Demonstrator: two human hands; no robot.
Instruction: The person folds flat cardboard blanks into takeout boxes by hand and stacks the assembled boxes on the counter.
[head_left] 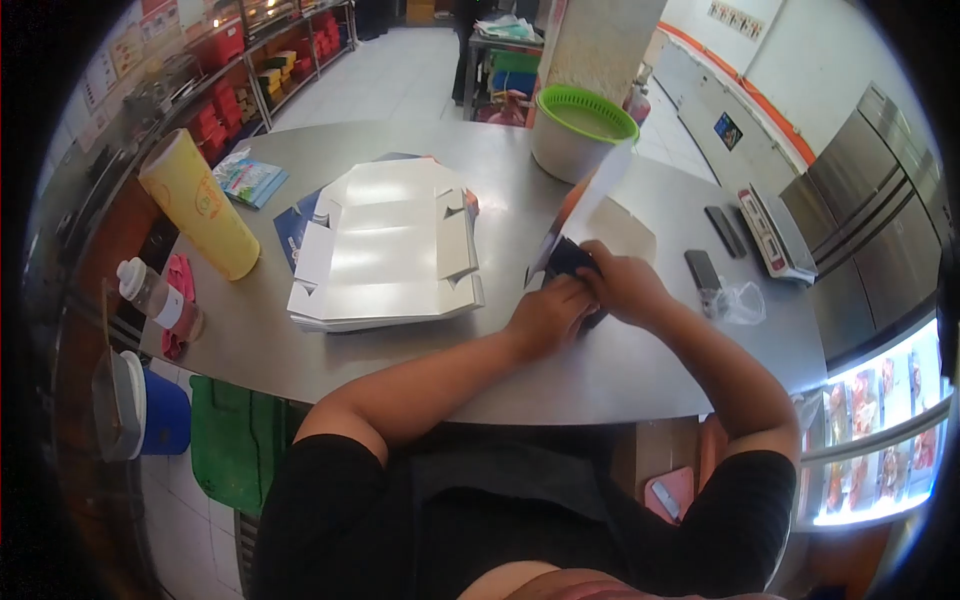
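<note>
Steel worktop (pixel 620 385) is being worked over | card blank (pixel 596 193) is being gripped by left hand (pixel 547 316) and right hand (pixel 626 284), fingers closed | creases are best being pressed evenly

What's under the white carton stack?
Dark-blue printed edges stick out beneath the white carton stack at its left and far side; the steel table shows around it. Whatever lies under the middle is covered, so can't tell.
</note>
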